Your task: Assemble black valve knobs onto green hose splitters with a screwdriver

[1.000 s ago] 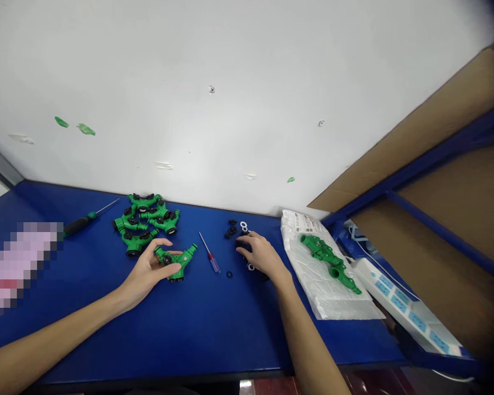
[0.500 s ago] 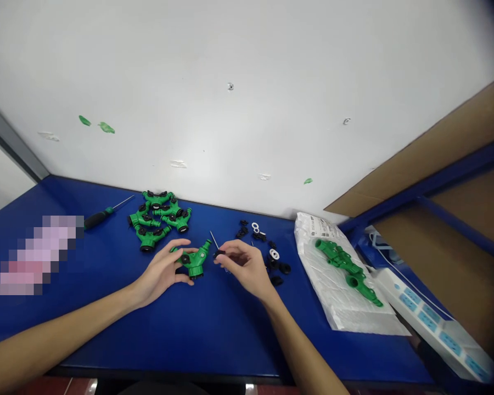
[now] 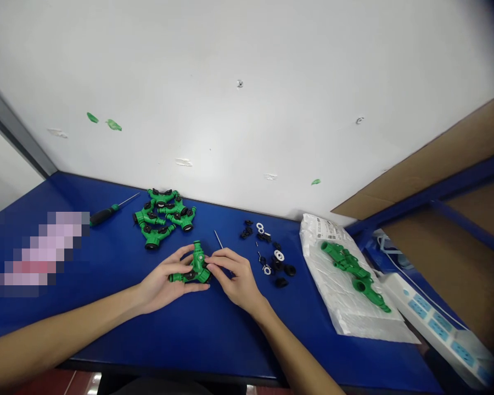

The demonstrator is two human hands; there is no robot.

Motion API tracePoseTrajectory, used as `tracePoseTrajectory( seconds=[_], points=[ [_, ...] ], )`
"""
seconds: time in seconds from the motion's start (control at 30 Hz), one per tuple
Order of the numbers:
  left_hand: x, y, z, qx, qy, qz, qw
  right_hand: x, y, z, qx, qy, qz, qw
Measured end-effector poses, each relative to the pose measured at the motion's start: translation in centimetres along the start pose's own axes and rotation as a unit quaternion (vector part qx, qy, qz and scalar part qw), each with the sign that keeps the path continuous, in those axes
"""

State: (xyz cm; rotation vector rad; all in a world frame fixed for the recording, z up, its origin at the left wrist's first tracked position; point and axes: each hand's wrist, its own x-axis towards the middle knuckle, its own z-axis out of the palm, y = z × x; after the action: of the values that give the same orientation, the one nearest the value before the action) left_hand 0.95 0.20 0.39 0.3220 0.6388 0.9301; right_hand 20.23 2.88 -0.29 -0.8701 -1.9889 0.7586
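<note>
1. Bench top (image 3: 156,340), bright blue, runs the width of the head view, and a wide open stretch of it lies between the hands and its dark front edge (image 3: 168,364). White wall (image 3: 230,137) closes off the far edge.
2. Green hose splitter (image 3: 196,267) sits in both hands, low and central, just above the bench top; whether it touches the bench is hidden.
3. Left hand (image 3: 164,286) is cupped and partly open, its fingers (image 3: 185,255) curled around the splitter's left side.
4. Right hand (image 3: 235,280) closes in from the other side, its fingers (image 3: 216,258) pressed onto the splitter's right end. Any small part pinched there is hidden. The two hands sit almost touching.
5. Heap of green hose splitters (image 3: 163,219) lies just beyond the hands, with a black-handled screwdriver (image 3: 105,215) to its left. A thin metal shaft (image 3: 218,239) stands out near the right hand.
6. Black rubber parts (image 3: 280,282) and white washers (image 3: 279,255) lie scattered just right of the right hand.
7. Plastic bag (image 3: 333,274) lies further right, with a long green fitting (image 3: 354,277) on it. Beyond the bag is a white power strip (image 3: 434,323).
</note>
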Motion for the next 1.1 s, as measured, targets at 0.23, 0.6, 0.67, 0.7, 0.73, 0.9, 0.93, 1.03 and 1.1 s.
tracePoseTrajectory(
  seconds=[0.23, 0.6, 0.67, 0.7, 0.73, 0.9, 0.93, 1.03, 1.1],
  points=[
    [0.2, -0.3, 0.0, 0.025, 0.039, -0.002, 0.999, 0.0, -0.2, -0.2, -0.011, 0.011, 0.016, 1.0],
    [0.1, -1.3, 0.0, 0.113, 0.025, 0.05, 0.992, 0.1, -0.8, 1.8, -0.046, 0.07, 0.006, 0.996],
    [0.1, -1.4, -0.1, 0.14, 0.019, 0.064, 0.988, 0.0, -0.9, 1.7, -0.054, 0.064, 0.0, 0.996],
    [0.1, -1.4, -0.2, 0.156, 0.021, 0.07, 0.985, 0.1, -0.9, 1.6, -0.056, 0.057, 0.001, 0.997],
    [0.2, -1.4, -0.3, 0.174, 0.025, 0.077, 0.981, 0.1, -0.9, 1.6, -0.057, 0.049, 0.004, 0.997],
    [0.3, -1.6, -0.6, 0.249, 0.032, 0.126, 0.96, -0.2, -0.9, 2.2, -0.044, 0.038, 0.046, 0.997],
    [0.4, -1.6, -0.6, 0.26, 0.033, 0.133, 0.956, -0.2, -0.9, 2.2, -0.036, 0.039, 0.065, 0.996],
    [0.6, -1.5, -0.7, 0.265, 0.029, 0.127, 0.955, -0.3, -0.7, 2.2, 0.006, 0.039, 0.107, 0.993],
    [0.7, -1.3, -0.6, 0.241, 0.026, 0.109, 0.964, -0.2, -0.7, 1.8, 0.03, 0.025, 0.1, 0.994]
  ],
)
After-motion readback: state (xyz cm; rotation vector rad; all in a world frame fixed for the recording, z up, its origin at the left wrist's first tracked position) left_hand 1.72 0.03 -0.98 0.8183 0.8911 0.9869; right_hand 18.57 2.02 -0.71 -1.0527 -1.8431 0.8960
